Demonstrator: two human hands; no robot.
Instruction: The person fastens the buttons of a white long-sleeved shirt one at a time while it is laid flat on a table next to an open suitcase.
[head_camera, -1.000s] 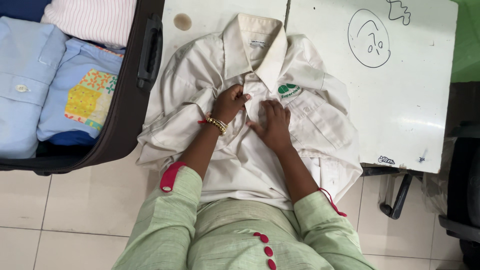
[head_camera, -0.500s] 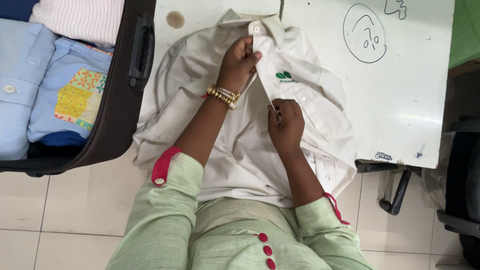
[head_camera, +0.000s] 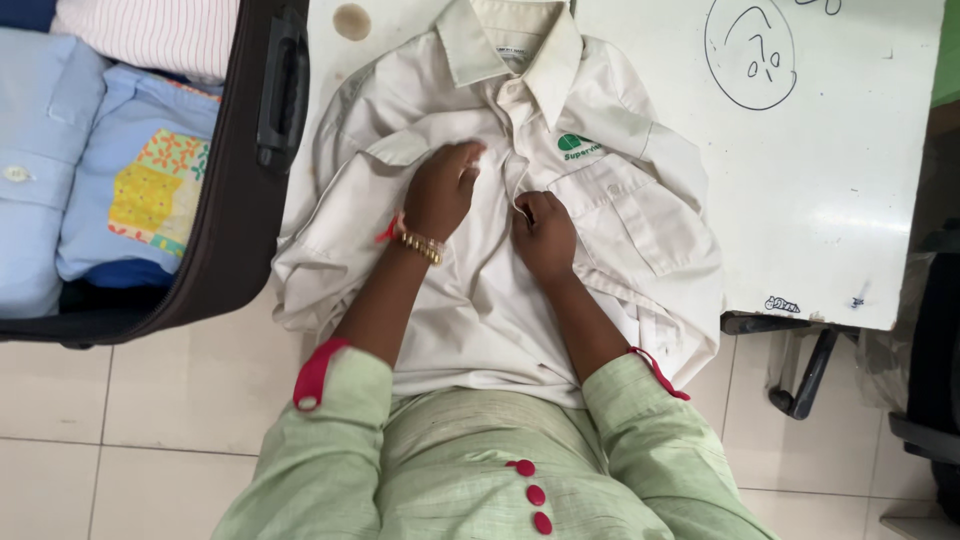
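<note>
- A green emblem (head_camera: 577, 147) sits on the chest of the cream shirt (head_camera: 620, 200), just above its pocket: a rounded green mark with small green lettering below it.
- A neck label (head_camera: 512, 55) lies inside the collar, a small pale rectangle with fine dark print too small to make out.
- A small dark sticker or mark (head_camera: 781, 303) lies near the white surface's (head_camera: 850, 180) front edge, right of the shirt.
- A tiny blue mark (head_camera: 857, 300) lies just beside it.
- On the surface's top right is a hand-drawn black circle (head_camera: 750, 52) enclosing scribbles.
</note>
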